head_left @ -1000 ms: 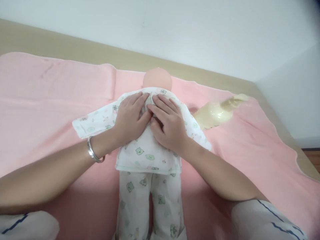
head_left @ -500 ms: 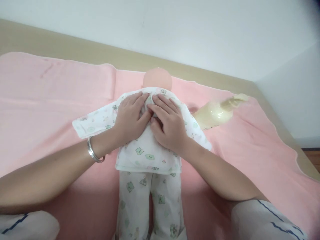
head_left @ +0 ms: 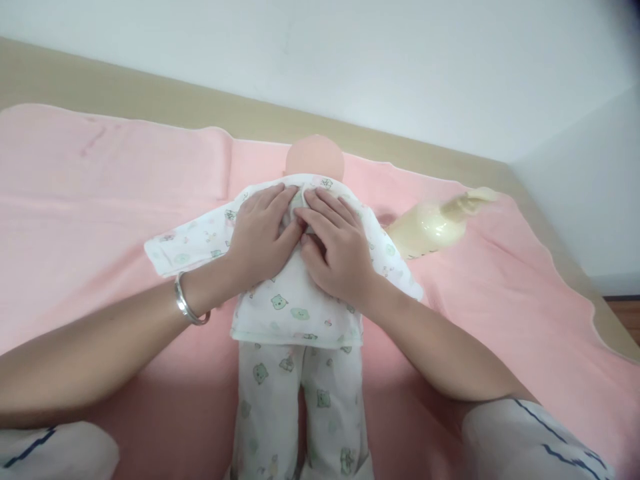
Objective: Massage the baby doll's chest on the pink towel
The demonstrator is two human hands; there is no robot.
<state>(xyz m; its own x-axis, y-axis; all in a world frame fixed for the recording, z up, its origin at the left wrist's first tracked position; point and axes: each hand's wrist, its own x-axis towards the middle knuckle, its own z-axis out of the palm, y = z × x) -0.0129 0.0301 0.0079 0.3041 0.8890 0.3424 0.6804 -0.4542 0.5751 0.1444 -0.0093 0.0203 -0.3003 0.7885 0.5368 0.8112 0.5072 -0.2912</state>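
A baby doll lies on a pink blanket, its bare round head pointing away from me. It wears a white printed top with the sleeves spread out, and matching trousers. Flat on the left of the doll's upper body rests my left hand, fingers stretched out. My right hand lies on the other side with its fingers extended and the thumb a little bent. Both hands touch the top's cloth near its middle, fingertips toward the head. Neither hand appears to grip anything.
A pale yellow pump bottle lies on its side on the blanket, right of the doll. Beyond the blanket runs the tan table edge, against a white wall. A silver bangle circles my left wrist.
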